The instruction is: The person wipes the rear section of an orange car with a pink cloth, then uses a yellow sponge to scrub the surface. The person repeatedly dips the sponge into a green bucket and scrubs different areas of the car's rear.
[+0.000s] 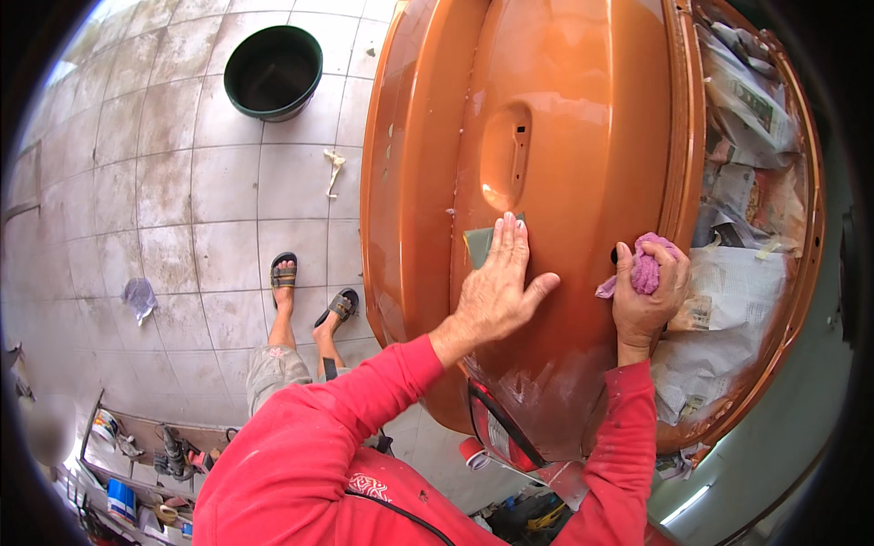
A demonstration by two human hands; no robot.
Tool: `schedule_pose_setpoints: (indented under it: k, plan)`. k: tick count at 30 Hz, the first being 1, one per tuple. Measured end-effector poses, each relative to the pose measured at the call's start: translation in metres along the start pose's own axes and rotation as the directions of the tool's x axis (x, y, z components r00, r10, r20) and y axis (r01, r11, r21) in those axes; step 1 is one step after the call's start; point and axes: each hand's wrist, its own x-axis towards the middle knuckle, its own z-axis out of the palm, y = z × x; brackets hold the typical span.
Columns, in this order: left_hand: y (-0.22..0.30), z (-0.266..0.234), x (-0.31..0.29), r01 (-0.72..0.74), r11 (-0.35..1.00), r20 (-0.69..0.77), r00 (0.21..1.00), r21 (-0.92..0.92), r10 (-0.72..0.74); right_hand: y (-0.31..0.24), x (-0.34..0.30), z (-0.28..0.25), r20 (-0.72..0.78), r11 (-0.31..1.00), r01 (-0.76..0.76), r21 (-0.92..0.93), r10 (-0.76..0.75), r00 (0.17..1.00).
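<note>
My left hand (pixel 498 289) lies flat on an orange car body panel (pixel 564 118), its fingers stretched out and its thumb spread. Beneath those fingers is a grey-green piece of sandpaper (pixel 479 247) with a yellowish edge; the fingers partly cover it. Just beyond the fingertips is an oval recess (pixel 506 156) with a dark slot. Bunched in my right hand (pixel 648 305) is a pink cloth (pixel 645 271). That hand rests at the panel's right side, near a small dark hole. Whitish smears mark the paint below my hands.
Newspaper sheets (pixel 728 300) fill the opening right of the panel. A tail light (pixel 501 428) sits close to my body. On the tiled floor stand a dark round tub (pixel 273 75), a crumpled scrap (pixel 334 171) and a pale plastic piece (pixel 139 298). Tools crowd a shelf (pixel 137 419) at lower left.
</note>
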Motion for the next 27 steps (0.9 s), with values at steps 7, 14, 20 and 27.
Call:
schedule_pose_setpoints:
  k: [7,14,20,27]
  plan:
    - [0.002,0.002,-0.008,-0.048,0.997,-0.067,0.996,0.066,0.052,0.002,0.003,0.002,-0.004,0.999,0.021,0.031,-0.020,1.000]
    - [-0.039,0.012,0.006,0.031,0.999,-0.139,0.990,-0.019,-0.034,0.000,0.002,0.000,0.018,0.999,0.006,0.053,-0.007,1.000]
    - [-0.074,0.042,0.004,-0.033,0.990,-0.189,0.982,-0.139,0.006,0.000,-0.001,-0.005,0.033,1.000,-0.004,0.021,0.004,0.999]
    - [-0.168,-0.032,0.232,-0.227,0.946,-0.543,0.777,0.230,0.319,-0.010,0.012,0.010,0.010,0.991,0.062,0.121,-0.064,0.998]
